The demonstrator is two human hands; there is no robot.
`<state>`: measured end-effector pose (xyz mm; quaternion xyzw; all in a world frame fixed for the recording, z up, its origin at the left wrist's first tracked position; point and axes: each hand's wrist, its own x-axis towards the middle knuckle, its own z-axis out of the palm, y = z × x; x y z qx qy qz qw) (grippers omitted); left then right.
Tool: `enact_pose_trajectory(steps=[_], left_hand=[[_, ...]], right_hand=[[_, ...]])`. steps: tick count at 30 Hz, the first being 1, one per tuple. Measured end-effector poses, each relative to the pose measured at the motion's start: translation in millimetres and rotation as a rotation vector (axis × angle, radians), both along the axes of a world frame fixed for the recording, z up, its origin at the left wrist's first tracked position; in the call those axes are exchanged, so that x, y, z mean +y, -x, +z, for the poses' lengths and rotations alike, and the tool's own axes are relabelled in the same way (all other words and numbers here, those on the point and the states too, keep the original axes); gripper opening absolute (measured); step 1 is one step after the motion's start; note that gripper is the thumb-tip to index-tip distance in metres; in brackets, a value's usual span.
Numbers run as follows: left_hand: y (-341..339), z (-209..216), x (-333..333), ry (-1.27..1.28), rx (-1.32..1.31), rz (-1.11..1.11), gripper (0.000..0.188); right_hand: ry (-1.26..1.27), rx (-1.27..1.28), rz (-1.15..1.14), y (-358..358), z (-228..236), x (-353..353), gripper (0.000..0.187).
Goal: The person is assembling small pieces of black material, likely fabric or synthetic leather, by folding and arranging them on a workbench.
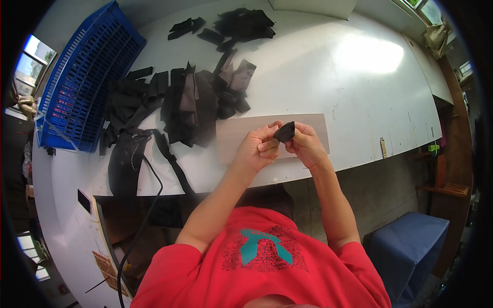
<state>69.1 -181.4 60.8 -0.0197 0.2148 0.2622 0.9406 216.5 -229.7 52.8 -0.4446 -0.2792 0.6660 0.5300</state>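
In the head view, the left hand [258,150] and the right hand [308,148] meet above a pale wood-grain board [235,134] lying near the front edge of the white counter [359,115]. Between them is a small black fabric piece [285,133], held up over the board. The left grip is closed, its thumb and fingertips pinching the left side of the piece, the other fingers curled in; the right grip is closed on its right side, thumb against the cloth.

Left of the board, black fabric scraps [177,110] lie in overlapping heaps, some showing a greyish-brown face. Farther back is another dark pile [245,24]. A blue plastic crate [84,77] stands tilted at the counter's left side. Near the front edge, a black cable [155,197] runs down past the edge. At lower right sits a blue-covered box-shaped object [408,238].
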Motion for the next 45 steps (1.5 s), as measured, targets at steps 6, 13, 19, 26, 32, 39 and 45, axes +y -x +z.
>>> enact_pose_trajectory(steps=[6,13,19,26,32,39,45], left_hand=[[-0.4,18.3,10.2,0.128,-0.353,0.037,0.026],[5.4,-7.5,-5.1,-0.337,-0.048,-0.031,0.022],[0.2,15.4,-0.4,-1.42,0.759,0.293,0.025],[-2.7,27.5,-12.8,-0.942,0.382,0.503,0.016],[-2.5,0.1,-14.2,-0.913,0.392,0.4,0.018],[-15.5,34.8,4.3,-1.257,0.473,0.151,0.016],[-15.5,20.3,-1.2,-1.526,0.859,0.104,0.018]], right_hand=[[-0.138,-0.215,0.084,-6.7,32.8,17.5,0.028],[-0.013,-0.013,0.099,-11.4,-7.6,16.8,0.027],[-0.119,-0.376,0.058,-12.3,0.1,13.2,0.027],[-0.756,-1.534,-0.193,10.9,69.8,-3.9,0.027],[-0.64,-1.558,-0.138,5.6,1.3,-0.8,0.022],[-0.656,-1.417,-0.173,5.1,18.2,-2.3,0.019],[-0.567,-1.35,-0.033,2.3,-19.4,-2.2,0.011]])
